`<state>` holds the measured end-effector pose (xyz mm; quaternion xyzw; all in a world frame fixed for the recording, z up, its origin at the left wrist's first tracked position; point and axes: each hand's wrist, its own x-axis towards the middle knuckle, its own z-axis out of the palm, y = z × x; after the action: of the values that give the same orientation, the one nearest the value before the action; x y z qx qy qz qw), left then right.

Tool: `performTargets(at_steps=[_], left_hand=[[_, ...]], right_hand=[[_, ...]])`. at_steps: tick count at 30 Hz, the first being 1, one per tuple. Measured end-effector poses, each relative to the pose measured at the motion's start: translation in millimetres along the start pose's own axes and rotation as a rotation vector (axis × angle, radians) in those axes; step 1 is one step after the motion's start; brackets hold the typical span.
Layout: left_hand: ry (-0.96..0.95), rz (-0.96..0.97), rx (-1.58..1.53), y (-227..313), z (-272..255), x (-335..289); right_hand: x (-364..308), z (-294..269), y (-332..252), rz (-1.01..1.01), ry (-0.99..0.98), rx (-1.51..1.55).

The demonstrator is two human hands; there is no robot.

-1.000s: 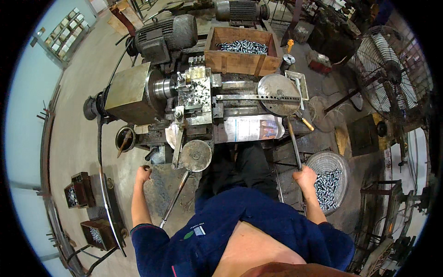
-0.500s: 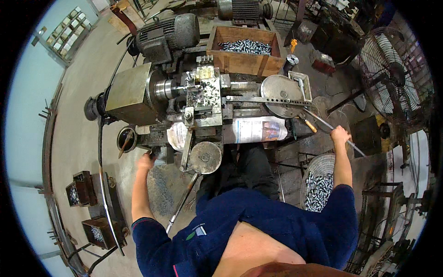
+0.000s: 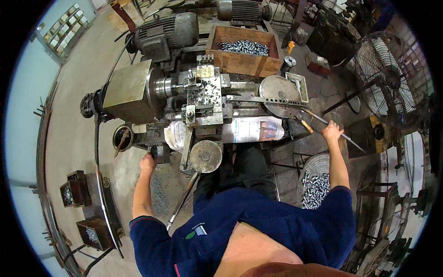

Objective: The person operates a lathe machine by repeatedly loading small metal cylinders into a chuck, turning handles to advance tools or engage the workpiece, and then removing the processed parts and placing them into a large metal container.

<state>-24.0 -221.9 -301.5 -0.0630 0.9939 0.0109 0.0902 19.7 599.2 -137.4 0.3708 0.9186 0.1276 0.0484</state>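
A lathe-like machine [image 3: 203, 99] stands before me, with dark chips scattered over its tool slide. My right hand [image 3: 332, 132] curls over a long metal lever [image 3: 353, 144], which slopes down to the right from the perforated bar [image 3: 272, 100] by a round plate [image 3: 280, 95]. At the machine's front left, my left hand [image 3: 147, 163] is closed at a small dark part beside a block; the fingers hide what they grip. Between my arms, a second round plate [image 3: 206, 156] has a metal rod [image 3: 183, 201] running from it toward me.
Behind the machine, a wooden crate [image 3: 244, 62] holds many small metal parts; a round basket [image 3: 316, 159] at right holds more. A dark pot with a brush [image 3: 122, 141] and small bins [image 3: 94, 234] stand left. A large fan [image 3: 392, 78] is at far right.
My right hand has shifted slightly up along the lever toward the round plate. My left hand has moved a little right relative to the machine. The whole view has shifted slightly.
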Motion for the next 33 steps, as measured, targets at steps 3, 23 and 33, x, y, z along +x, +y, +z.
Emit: performTargets(at_steps=[3, 23, 33], left_hand=[[-0.025, -0.068, -0.145, 3, 7, -7], [0.434, -0.471, -0.412, -173, -185, -191], [0.383, -0.573, -0.384, -32, -177, -216]], right_hand=[[-16, -9, -15, -0.185, 0.110, 0.089], [-215, -263, -450, -1.517, 0.285, 0.130], [-217, -266, -438, -1.505, 0.367, 0.089]])
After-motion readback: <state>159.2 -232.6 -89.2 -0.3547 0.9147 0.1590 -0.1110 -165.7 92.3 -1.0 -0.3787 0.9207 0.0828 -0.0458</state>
